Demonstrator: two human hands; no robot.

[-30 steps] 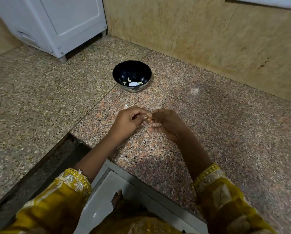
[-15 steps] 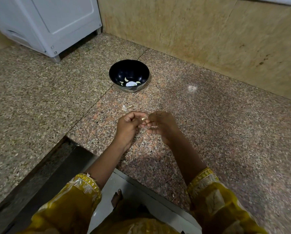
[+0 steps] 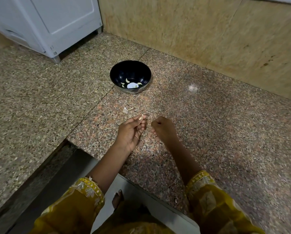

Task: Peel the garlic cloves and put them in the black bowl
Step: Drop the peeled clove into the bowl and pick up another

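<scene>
The left hand (image 3: 132, 130) pinches a small garlic clove (image 3: 140, 117) in its grip; the black bowl (image 3: 117, 70) stands well beyond it. The right hand (image 3: 164, 128) is curled just beside; whether it holds anything, I cannot tell. Such a thin fingertip pinch may let the clove slip before the bowl.

A home kitchen: speckled granite counter (image 3: 40, 102), tan stone wall (image 3: 200, 31), white appliance (image 3: 48, 22) standing on it.

No text, label, brand, number or sign can be read. None is made out on the black bowl (image 3: 124, 71), nor on the white appliance (image 3: 56, 22) behind it.
</scene>
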